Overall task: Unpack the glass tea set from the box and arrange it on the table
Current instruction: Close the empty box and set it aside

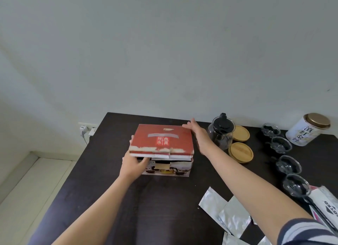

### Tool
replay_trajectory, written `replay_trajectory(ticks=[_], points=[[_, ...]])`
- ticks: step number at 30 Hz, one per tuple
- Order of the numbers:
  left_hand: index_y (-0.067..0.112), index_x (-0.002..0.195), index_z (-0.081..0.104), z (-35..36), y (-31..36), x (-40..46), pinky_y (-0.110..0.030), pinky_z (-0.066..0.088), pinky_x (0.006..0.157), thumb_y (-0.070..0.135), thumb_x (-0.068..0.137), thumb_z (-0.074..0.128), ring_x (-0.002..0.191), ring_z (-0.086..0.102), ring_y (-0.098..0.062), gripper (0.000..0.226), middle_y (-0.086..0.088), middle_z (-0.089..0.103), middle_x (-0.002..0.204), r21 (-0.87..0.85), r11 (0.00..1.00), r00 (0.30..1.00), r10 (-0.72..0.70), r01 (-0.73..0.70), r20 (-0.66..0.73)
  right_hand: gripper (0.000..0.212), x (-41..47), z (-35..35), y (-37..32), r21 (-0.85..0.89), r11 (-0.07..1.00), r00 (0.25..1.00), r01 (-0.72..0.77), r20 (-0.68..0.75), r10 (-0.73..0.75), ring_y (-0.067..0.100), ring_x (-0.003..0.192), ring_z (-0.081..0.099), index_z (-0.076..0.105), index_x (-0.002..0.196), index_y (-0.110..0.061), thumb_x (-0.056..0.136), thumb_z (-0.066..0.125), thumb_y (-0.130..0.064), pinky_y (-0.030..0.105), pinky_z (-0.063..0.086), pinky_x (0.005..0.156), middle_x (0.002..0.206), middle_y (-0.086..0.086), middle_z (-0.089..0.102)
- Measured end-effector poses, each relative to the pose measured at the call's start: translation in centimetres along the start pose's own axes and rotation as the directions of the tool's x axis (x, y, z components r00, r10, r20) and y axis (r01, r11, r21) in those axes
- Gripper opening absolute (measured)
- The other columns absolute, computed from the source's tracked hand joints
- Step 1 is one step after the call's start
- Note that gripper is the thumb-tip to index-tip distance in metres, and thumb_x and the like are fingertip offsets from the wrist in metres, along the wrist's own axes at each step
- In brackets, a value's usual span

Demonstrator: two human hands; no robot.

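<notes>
A red box lid (161, 139) is lifted slightly above the box base (180, 167), which stands on the dark table (109, 171). My left hand (134, 164) grips the lid at its near left corner, thumb underneath. My right hand (198, 135) is flat and open along the lid's right edge, fingers by the far right corner; I cannot tell whether it touches. To the right stand a glass teapot (221, 133) with a black top and several small glass cups (288, 165) in a row. The box's inside is hidden.
Two round wooden coasters (240, 152) lie beside the teapot. A white tea tin (309, 129) with a gold cap stands at the far right. Foil sachets (225, 213) and a printed packet (325, 204) lie near the front right. The wall runs behind the table.
</notes>
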State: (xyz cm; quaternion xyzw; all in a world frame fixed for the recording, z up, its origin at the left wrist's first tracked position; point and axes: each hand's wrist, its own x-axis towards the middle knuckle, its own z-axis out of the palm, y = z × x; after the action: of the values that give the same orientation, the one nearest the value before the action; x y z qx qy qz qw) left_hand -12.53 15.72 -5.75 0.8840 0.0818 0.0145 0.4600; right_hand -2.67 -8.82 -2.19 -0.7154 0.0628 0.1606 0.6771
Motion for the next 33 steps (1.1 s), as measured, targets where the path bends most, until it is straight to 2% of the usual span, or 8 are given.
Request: replay_trajectory(ticks=[4, 6, 9, 14, 19, 22, 26, 33], points=[[0.023, 0.150, 0.015, -0.6, 0.8, -0.7, -0.029, 0.033, 0.105, 0.050, 0.080, 0.064, 0.130, 0.034, -0.008, 0.089, 0.017, 0.008, 0.152, -0.116, 0.992, 0.998, -0.053, 0.056, 0.026, 0.052, -1.1, 0.1, 0.9, -0.193, 0.977, 0.996, 0.089, 0.004, -0.090, 0.020, 0.139, 0.035, 0.053, 0.135, -0.021, 0.090, 0.061, -0.045, 0.024, 0.044, 0.094, 0.159, -0.004, 0.020], [0.019, 0.151, 0.005, -0.8, 0.3, -0.9, -0.025, 0.031, 0.104, 0.042, 0.077, 0.072, 0.127, 0.034, -0.004, 0.103, 0.029, 0.011, 0.139, -0.128, 0.990, 0.997, -0.048, 0.055, 0.057, 0.058, -1.6, -0.1, 1.6, -0.284, 0.949, 0.990, 0.140, 0.031, -0.137, 0.021, 0.140, 0.032, 0.051, 0.137, -0.025, 0.085, 0.067, -0.044, 0.032, 0.051, 0.094, 0.160, -0.005, 0.015], [0.026, 0.151, 0.000, -1.4, -0.3, -1.3, -0.035, 0.035, 0.108, 0.055, 0.064, 0.076, 0.127, 0.043, -0.011, 0.119, 0.013, 0.039, 0.141, -0.185, 0.978, 0.993, -0.081, 0.096, 0.086, 0.066, -1.8, -0.4, 2.2, -0.398, 0.903, 0.987, 0.163, 0.062, -0.150, 0.021, 0.146, 0.019, 0.047, 0.140, -0.028, 0.082, 0.071, -0.045, 0.046, 0.046, 0.102, 0.160, -0.007, 0.012], [0.022, 0.148, 0.021, -1.9, -0.3, -1.7, -0.041, 0.048, 0.099, 0.060, 0.064, 0.075, 0.117, 0.056, -0.020, 0.106, -0.003, 0.054, 0.132, -0.268, 0.957, 0.993, -0.099, 0.111, 0.058, 0.067, -2.2, 0.1, 2.2, -0.603, 0.779, 0.982, 0.172, 0.041, -0.185, 0.020, 0.148, 0.006, 0.043, 0.143, -0.028, 0.084, 0.067, -0.048, 0.058, 0.020, 0.115, 0.161, -0.003, 0.012], [0.029, 0.144, 0.030, -2.3, -0.9, -1.8, -0.031, 0.051, 0.094, 0.062, 0.062, 0.076, 0.110, 0.059, -0.005, 0.100, 0.015, 0.058, 0.122, -0.170, 0.985, 0.993, -0.007, 0.027, 0.115, 0.053, -4.7, 0.8, 2.0, -0.717, 0.652, 0.938, 0.248, 0.009, -0.346, 0.025, 0.146, 0.018, 0.050, 0.137, -0.028, 0.088, 0.062, -0.044, 0.062, 0.010, 0.115, 0.158, 0.004, 0.024], [0.030, 0.144, 0.029, -2.3, -0.7, -1.9, -0.018, 0.047, 0.091, 0.042, 0.077, 0.073, 0.102, 0.057, 0.004, 0.081, 0.025, 0.057, 0.113, -0.103, 0.994, 0.991, 0.048, -0.035, 0.124, 0.046, -6.7, 0.8, 2.9, -0.697, 0.627, 0.901, 0.349, 0.065, -0.429, 0.026, 0.146, 0.017, 0.055, 0.132, -0.031, 0.088, 0.064, -0.041, 0.064, 0.012, 0.113, 0.157, 0.002, 0.025], [0.026, 0.148, 0.022, -2.1, -0.6, -1.9, -0.023, 0.045, 0.093, 0.036, 0.083, 0.069, 0.103, 0.056, -0.005, 0.081, 0.014, 0.057, 0.114, -0.053, 0.998, 0.995, 0.043, -0.038, 0.092, 0.049, -8.2, 0.7, 5.3, -0.692, 0.636, 0.911, 0.342, 0.080, -0.404, 0.030, 0.148, 0.008, 0.051, 0.136, -0.035, 0.090, 0.058, -0.048, 0.064, 0.023, 0.111, 0.161, -0.002, 0.013], [0.028, 0.150, 0.015, -2.1, -0.7, -2.0, -0.022, 0.043, 0.090, 0.046, 0.085, 0.061, 0.104, 0.054, -0.007, 0.082, 0.013, 0.056, 0.118, -0.013, 1.000, 0.991, 0.025, -0.024, 0.129, 0.054, -9.1, 1.4, 6.4, -0.684, 0.663, 0.930, 0.304, 0.063, -0.362, 0.023, 0.146, 0.020, 0.037, 0.147, -0.028, 0.096, 0.048, -0.042, 0.039, 0.039, 0.110, 0.162, 0.002, 0.004]])
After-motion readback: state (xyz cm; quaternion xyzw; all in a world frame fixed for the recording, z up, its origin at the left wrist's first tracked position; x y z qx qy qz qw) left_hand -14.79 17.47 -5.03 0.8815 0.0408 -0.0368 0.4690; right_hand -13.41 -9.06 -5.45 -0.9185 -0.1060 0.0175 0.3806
